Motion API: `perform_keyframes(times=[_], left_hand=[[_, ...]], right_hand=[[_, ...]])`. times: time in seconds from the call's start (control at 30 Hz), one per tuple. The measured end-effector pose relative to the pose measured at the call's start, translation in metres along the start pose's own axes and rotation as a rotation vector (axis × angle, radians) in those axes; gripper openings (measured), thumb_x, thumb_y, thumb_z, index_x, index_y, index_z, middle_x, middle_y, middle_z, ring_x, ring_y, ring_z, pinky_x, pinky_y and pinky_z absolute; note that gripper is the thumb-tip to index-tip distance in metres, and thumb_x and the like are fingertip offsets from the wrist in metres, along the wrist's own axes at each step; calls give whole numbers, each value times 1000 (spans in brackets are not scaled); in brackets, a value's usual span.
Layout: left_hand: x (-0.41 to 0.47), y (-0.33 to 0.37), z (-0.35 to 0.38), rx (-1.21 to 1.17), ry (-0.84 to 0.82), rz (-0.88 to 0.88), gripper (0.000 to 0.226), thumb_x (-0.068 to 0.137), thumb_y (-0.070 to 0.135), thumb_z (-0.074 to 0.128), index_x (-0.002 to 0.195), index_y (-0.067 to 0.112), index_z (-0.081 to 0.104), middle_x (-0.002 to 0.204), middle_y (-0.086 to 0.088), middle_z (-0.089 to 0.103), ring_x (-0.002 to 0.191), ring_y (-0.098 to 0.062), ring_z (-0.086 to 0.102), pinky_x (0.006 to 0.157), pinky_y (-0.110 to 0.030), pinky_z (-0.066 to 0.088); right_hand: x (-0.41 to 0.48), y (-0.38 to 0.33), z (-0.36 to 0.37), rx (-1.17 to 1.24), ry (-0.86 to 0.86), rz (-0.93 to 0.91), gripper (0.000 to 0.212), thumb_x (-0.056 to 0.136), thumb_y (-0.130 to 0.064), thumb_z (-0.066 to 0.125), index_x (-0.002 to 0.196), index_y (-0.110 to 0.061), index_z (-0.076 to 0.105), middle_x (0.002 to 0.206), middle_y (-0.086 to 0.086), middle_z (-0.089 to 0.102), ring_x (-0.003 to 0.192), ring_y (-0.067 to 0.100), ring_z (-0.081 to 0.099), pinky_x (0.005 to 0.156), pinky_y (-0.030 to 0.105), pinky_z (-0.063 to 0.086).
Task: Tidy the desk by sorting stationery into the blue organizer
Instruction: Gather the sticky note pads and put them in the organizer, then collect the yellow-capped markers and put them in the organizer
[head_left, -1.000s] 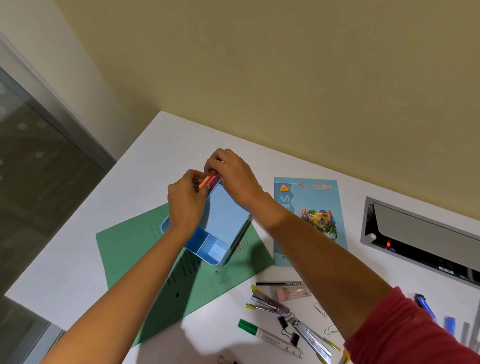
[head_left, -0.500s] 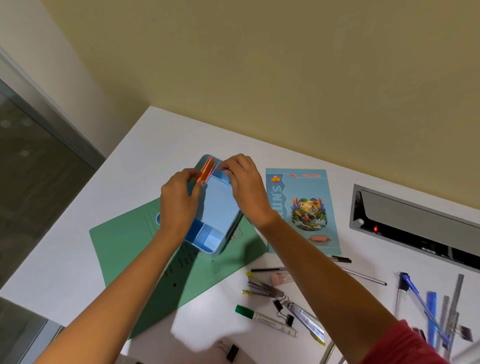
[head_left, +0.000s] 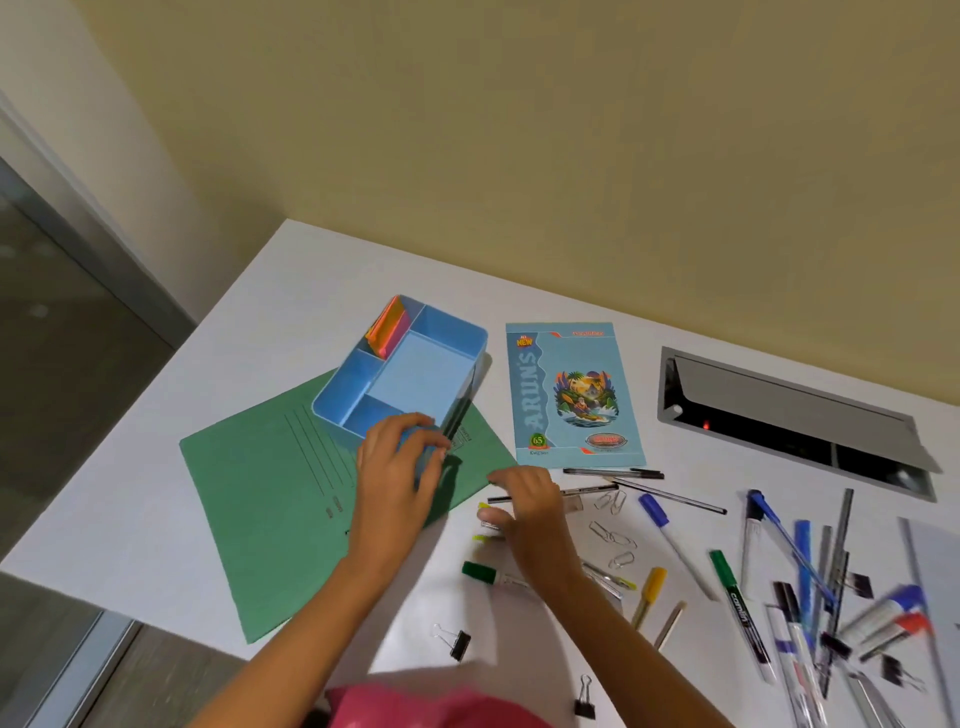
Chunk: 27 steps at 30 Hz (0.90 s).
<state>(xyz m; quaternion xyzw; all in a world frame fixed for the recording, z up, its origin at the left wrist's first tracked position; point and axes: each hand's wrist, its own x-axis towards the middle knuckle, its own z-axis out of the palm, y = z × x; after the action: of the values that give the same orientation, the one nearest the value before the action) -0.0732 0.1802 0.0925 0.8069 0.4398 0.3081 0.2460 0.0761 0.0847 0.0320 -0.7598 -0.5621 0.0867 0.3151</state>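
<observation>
The blue organizer (head_left: 415, 379) is sitting towards the far left corner of the white desk (head_left: 311, 280), its near end lying on a green file folder (head_left: 270, 493) that is reaching to the desk's near edge. Orange and pink sticky notes (head_left: 387, 325) are standing in the organizer's far left compartment. The left hand (head_left: 395, 467) is gripping the organizer's near corner, fingers curling over the rim. The right hand (head_left: 530, 514) is hovering just right of the folder with fingers bent over a black pen (head_left: 498, 499); I cannot tell whether it is holding it. An ARUNS notebook (head_left: 571, 395) is lying just right of the organizer, with paper clips (head_left: 613, 535), a green marker (head_left: 480, 571) and more pens nearer the desk's near edge.
</observation>
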Motion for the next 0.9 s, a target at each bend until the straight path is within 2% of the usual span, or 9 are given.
perform_keyframes(times=[0.2, 0.3, 0.4, 0.53, 0.63, 0.7, 0.77, 0.83, 0.9], left_hand=[[-33, 10, 4, -32, -125, 6, 8, 87, 13, 65, 91, 19, 67, 101, 8, 57, 96, -6, 46, 88, -8, 29], [-43, 12, 6, -56, -160, 0, 7, 86, 13, 66, 90, 20, 67, 99, 10, 57, 93, -5, 45, 86, -6, 31], [-48, 11, 10, -102, -197, -55, 9, 84, 13, 68, 88, 21, 68, 97, 11, 57, 91, -3, 51, 83, -3, 33], [-52, 12, 12, -229, -213, -143, 12, 83, 11, 69, 88, 21, 68, 95, 10, 57, 89, 0, 56, 77, -3, 39], [-57, 14, 12, -310, -185, -260, 21, 80, 10, 72, 93, 24, 65, 94, 10, 61, 85, 2, 59, 73, -4, 42], [-58, 16, 12, -350, -171, -343, 25, 79, 9, 74, 98, 22, 66, 93, 11, 65, 83, 3, 61, 71, -3, 43], [-59, 16, 12, -378, -235, -380, 30, 79, 9, 74, 105, 21, 65, 95, 17, 66, 87, 5, 61, 72, -1, 43], [-59, 18, 11, -410, -358, -362, 37, 80, 9, 72, 113, 24, 62, 101, 21, 65, 95, 7, 60, 78, 0, 42], [-61, 24, 10, -454, -446, -323, 41, 83, 8, 69, 118, 28, 59, 107, 20, 65, 98, 5, 61, 84, -7, 45]], right_hand=[[-15, 2, 7, -122, -109, 31, 45, 64, -52, 55, 92, -18, 63, 87, -2, 62, 87, 15, 41, 73, 29, 30], [-11, 1, 8, -226, -227, -7, 49, 51, -50, 74, 90, -22, 63, 82, -5, 63, 83, 13, 43, 69, 27, 25], [-12, -4, 7, -344, -345, -20, 63, 35, -41, 91, 89, -22, 65, 77, -7, 62, 70, 14, 58, 67, 28, 25], [-19, -6, 7, -350, -259, -22, 60, 43, -29, 93, 95, -18, 66, 79, -6, 63, 68, 16, 62, 70, 28, 27], [-23, -14, -2, -161, -124, 68, 47, 66, -18, 82, 109, -14, 62, 96, 1, 63, 88, 22, 59, 81, 32, 38], [-26, -22, -13, 70, -63, 241, 40, 81, -13, 70, 118, -17, 56, 112, 0, 59, 103, 21, 50, 91, 35, 42], [-28, -28, -24, 287, 2, 344, 39, 83, -11, 66, 118, -22, 54, 112, -4, 59, 102, 16, 55, 89, 37, 48], [-31, -34, -35, 490, 59, 424, 38, 83, -8, 67, 114, -26, 55, 105, -6, 64, 94, 8, 61, 83, 29, 51], [-34, -39, -43, 647, 56, 488, 37, 82, -4, 69, 109, -26, 57, 100, -7, 66, 89, 3, 63, 81, 21, 48]])
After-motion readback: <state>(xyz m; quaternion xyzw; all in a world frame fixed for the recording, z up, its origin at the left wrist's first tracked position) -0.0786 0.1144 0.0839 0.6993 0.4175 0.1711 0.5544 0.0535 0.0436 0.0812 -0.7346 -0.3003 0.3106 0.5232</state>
